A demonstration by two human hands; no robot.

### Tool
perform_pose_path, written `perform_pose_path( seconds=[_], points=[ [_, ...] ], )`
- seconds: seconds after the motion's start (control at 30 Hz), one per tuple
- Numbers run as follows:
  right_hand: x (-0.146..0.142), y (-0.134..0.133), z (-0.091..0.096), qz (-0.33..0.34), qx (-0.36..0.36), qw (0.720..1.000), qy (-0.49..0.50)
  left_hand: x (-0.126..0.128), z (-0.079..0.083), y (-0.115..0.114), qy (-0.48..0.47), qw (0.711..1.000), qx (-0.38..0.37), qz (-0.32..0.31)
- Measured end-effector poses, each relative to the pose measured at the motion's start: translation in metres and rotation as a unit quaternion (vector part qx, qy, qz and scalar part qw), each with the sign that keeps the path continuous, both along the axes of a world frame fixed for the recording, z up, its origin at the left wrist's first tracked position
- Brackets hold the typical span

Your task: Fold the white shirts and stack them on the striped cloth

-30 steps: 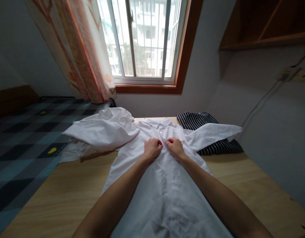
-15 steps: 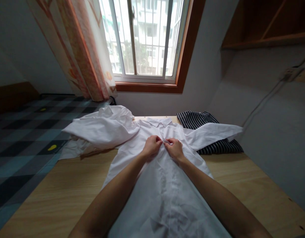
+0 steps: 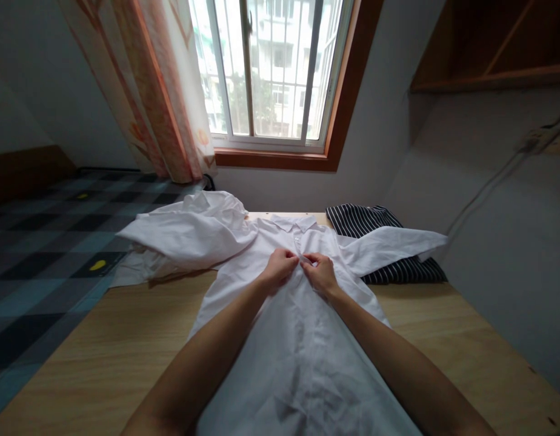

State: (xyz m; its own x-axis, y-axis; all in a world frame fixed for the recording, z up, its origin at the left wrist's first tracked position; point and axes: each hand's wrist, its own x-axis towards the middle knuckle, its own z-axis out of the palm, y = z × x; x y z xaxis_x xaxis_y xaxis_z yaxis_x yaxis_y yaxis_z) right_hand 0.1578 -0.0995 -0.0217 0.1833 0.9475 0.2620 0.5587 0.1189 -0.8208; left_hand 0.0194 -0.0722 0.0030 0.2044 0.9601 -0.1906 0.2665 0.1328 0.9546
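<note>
Room: barred window (image 3: 275, 72) at upper centre, pale wooden surface (image 3: 125, 327) below.
White shirt (image 3: 273, 357): spread front up, centre to lower frame, its collar (image 3: 293, 223) nearest the window.
Left hand (image 3: 281, 266): fingers pinched narrow on the front placket (image 3: 306, 327), below the collar.
Right hand (image 3: 320, 272): fingers pinching cloth just beside the left's; whether they hold a button, I cannot tell.
Step at placket: apparently fine handling of the front edges.
Next move: seems to call for both pinches steady, edges aligned.

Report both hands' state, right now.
Left hand: closed, pinching the white shirt at its front.
Right hand: closed, pinching the same white shirt beside the left hand.
</note>
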Motion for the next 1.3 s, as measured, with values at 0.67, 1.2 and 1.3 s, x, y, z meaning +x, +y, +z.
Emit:
perform_pose_path(
  seconds=[0.67,1.2,1.3],
  points=[
    [0.013,0.019,-0.007,0.068,-0.093,0.963,0.242,0.001,0.017,-0.009,-0.065,0.993,-0.093,-0.018],
    [-0.004,-0.003,0.007,-0.039,-0.001,0.998,-0.052,0.002,0.014,-0.006,-0.015,0.996,-0.091,0.001],
    [-0.008,-0.008,0.012,-0.038,0.033,0.991,-0.12,0.002,0.011,-0.006,-0.021,0.997,-0.075,0.0]
  ],
)
